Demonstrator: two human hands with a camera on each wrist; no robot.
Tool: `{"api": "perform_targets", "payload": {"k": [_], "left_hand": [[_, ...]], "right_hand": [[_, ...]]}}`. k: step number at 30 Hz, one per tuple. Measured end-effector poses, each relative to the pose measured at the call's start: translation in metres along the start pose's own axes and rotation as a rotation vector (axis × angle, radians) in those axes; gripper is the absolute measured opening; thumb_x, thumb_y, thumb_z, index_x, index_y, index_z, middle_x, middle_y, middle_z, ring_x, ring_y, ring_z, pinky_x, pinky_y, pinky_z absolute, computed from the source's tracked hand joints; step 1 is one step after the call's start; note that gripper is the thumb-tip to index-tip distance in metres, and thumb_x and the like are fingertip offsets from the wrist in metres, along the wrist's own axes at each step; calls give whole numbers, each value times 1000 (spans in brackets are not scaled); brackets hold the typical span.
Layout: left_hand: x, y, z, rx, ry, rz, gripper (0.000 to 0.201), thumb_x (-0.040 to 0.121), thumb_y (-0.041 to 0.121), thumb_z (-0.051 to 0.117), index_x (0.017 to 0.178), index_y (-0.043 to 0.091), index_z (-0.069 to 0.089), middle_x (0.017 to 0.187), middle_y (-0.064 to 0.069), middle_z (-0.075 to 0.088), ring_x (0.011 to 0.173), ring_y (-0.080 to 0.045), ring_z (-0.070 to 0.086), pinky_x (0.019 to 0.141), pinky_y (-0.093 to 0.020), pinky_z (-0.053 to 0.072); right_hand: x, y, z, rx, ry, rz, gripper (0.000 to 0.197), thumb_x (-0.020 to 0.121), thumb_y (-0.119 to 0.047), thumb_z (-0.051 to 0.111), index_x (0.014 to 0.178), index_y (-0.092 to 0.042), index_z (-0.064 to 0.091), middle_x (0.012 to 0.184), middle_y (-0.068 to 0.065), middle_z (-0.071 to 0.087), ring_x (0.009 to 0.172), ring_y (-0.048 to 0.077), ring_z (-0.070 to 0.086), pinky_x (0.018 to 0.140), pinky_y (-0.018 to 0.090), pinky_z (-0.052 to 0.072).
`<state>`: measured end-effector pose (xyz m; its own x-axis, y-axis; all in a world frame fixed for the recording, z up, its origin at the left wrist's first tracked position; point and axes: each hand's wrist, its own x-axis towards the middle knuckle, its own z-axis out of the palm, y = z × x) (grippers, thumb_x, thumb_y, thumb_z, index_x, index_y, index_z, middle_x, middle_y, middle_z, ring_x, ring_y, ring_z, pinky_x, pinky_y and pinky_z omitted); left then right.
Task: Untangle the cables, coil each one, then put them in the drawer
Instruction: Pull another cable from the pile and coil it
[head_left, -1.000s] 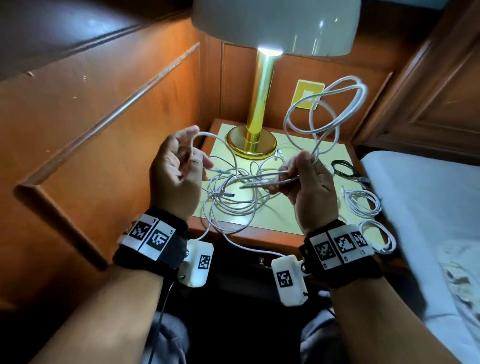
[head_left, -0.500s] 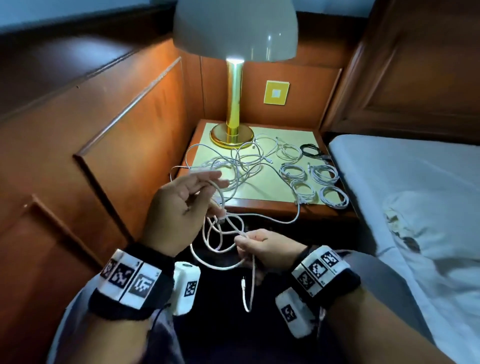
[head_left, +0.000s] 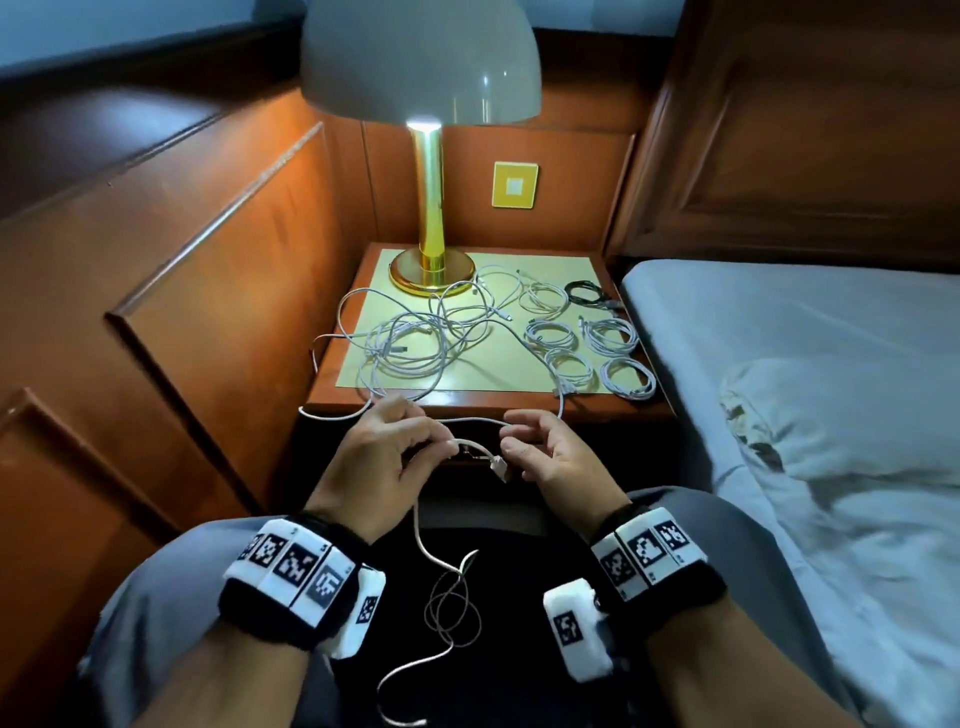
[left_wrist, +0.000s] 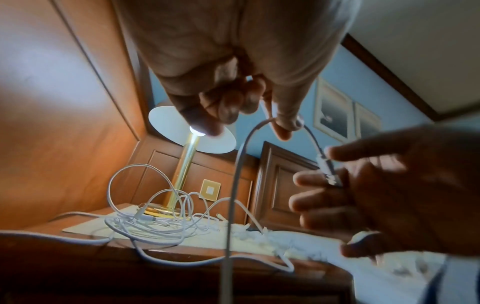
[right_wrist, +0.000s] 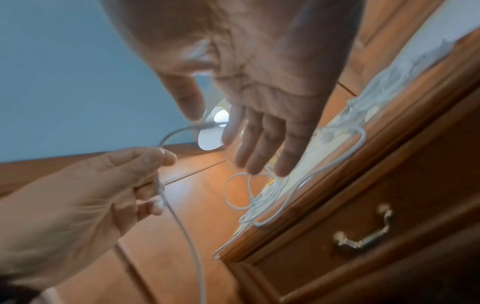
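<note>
Wood-panelled walls surround the desk (head_left: 587, 402), where tangled white cables (head_left: 410, 343) lie beside finished coils (head_left: 592, 343). Left hand (head_left: 379, 457) pinches one freed cable (head_left: 436, 551) trailing onto the lap. Wrist views: right hand (right_wrist: 259, 86) open at the plug (left_wrist: 328, 171); coiling likely comes next, drawer (right_wrist: 363, 240) shut.
</note>
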<state>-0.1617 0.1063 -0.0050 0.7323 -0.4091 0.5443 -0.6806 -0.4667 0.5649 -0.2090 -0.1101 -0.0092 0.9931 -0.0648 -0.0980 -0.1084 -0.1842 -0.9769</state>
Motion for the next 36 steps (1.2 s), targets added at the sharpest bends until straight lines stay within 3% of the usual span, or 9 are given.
{"api": "perform_targets", "payload": {"k": [3,8,13,16,19,25,30,33,36], "left_hand": [[0,-5,9,-68,-39,-30,2,88,19,75,89,19,76,86,13,67,82,-5,65,77,-23,53],[9,-11,28,-232,36,-198,8,86,23,77,92,20,79,83,10,74,74,-4,67,68,-25,56],[19,-28,26,-378,105,-484,15,92,16,71,103,24,78,68,9,68,49,-1,53,51,-16,48],[18,-44,22,-227,18,-487,18,93,16,69,107,26,76,78,11,70,62,1,61,66,-11,50],[11,-48,29,8,-170,-356,26,91,4,65,108,19,77,91,7,67,87,-9,65,87,-18,50],[12,-23,46,-124,-221,-8,43,80,-12,56,104,16,78,90,5,62,84,-9,64,81,-13,50],[13,-19,45,-202,-106,-103,41,82,-9,72,118,11,70,83,6,66,76,-1,66,75,-11,48],[12,-22,46,-86,-153,-16,52,86,6,74,137,12,60,80,8,61,71,-5,57,76,-11,45],[13,-22,47,-46,-173,54,36,92,7,66,128,8,66,98,7,69,88,-10,65,87,-12,47]], "right_hand": [[3,-3,-6,4,-162,-59,26,99,-13,56,125,-12,57,109,7,67,91,9,64,87,20,50],[3,-7,0,339,-319,96,19,102,-15,45,89,-7,57,59,-2,42,50,14,47,62,32,49],[23,-21,-31,875,-50,54,18,99,-17,40,91,-10,55,65,-1,45,52,12,42,54,28,43],[35,-17,-56,966,143,-22,21,99,-21,41,101,-13,60,70,-4,55,56,9,48,54,23,44],[40,-5,-58,628,254,-94,24,104,-12,40,108,-11,64,75,0,62,59,10,51,53,21,44],[39,12,-28,-504,68,-304,21,95,-10,59,111,-14,73,104,4,63,91,2,53,89,8,37],[36,9,-18,-551,-174,-219,20,96,-8,53,96,-18,70,97,-1,58,94,13,56,88,25,42],[33,4,-19,-486,-221,-213,21,97,-8,51,91,-19,68,91,-6,64,90,12,59,87,28,45],[31,2,-16,-471,-260,-212,24,98,-9,51,88,-26,66,94,-7,65,87,0,58,84,21,44]]}}
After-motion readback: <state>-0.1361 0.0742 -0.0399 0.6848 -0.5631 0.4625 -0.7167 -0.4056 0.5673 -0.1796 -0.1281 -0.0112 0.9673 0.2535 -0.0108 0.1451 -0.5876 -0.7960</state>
